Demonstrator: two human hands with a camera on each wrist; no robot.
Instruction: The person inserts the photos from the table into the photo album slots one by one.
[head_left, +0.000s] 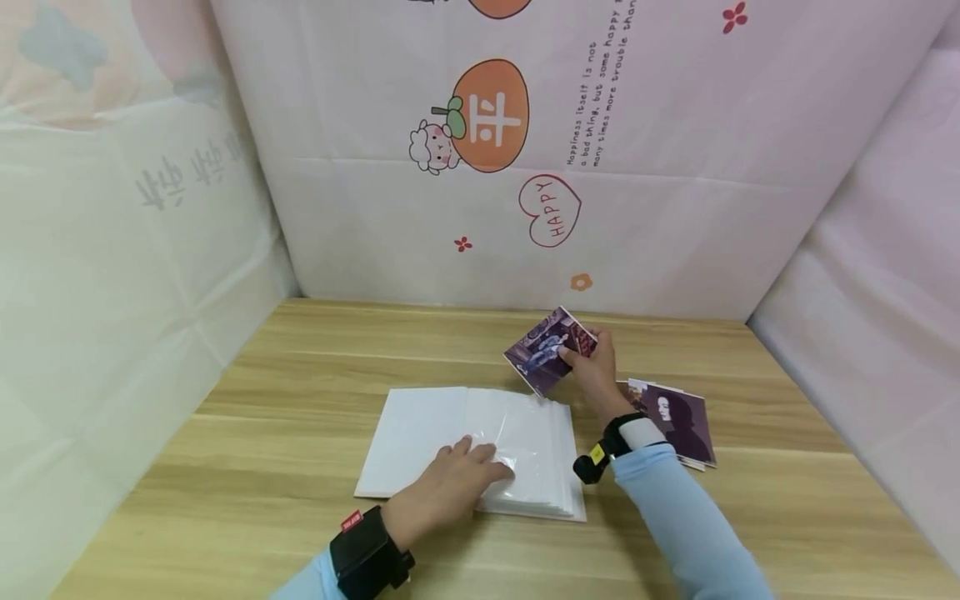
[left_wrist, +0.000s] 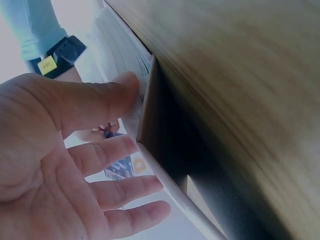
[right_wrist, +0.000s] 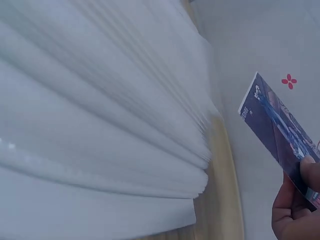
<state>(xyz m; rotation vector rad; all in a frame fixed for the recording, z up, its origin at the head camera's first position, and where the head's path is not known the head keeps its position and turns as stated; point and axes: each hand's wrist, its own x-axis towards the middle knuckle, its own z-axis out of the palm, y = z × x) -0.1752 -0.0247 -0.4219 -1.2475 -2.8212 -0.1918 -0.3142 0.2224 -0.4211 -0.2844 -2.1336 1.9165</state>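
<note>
A white photo album [head_left: 416,429] lies spread on the wooden table, its clear plastic sleeves [head_left: 517,429] stacked on the right side. My left hand [head_left: 453,483] rests on the album near its lower middle, fingers extended. In the left wrist view, the thumb of that hand [left_wrist: 65,145] touches the sleeve edges and the other fingers spread loosely. Above the album's upper right corner, my right hand [head_left: 597,375] pinches a printed photo [head_left: 542,354] between thumb and fingers. The right wrist view shows this photo [right_wrist: 272,122] tilted, beyond the fanned sleeve edges [right_wrist: 150,115].
Several more photos [head_left: 686,425] lie in a loose pile right of the album, partly behind my right wrist. White printed cloth [head_left: 360,208] hangs behind the table [head_left: 300,392] and along both sides. A wrist camera [head_left: 592,467] is strapped to my right wrist.
</note>
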